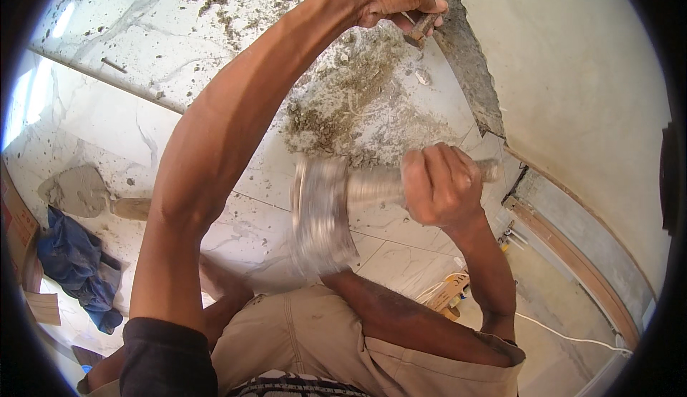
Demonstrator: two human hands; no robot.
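My left hand reaches to the far end of the tiled floor, its fingers closed around a short, mortar-crusted chisel. The chisel is tilted beside the rough grey strip along the wall's foot; its far end is partly hidden by my fingers. Nearer to me, my right hand is wrapped round the handle of a hammer. Motion smears the hammer's broad grey head, which points left over the tiles, apart from the chisel. Loose grey mortar rubble lies between and beyond my hands.
At left lie a trowel, a crumpled blue cloth and a cardboard box. A plain wall rises at right. Below it are a wooden strip and a white cable. A thin metal rod lies far left.
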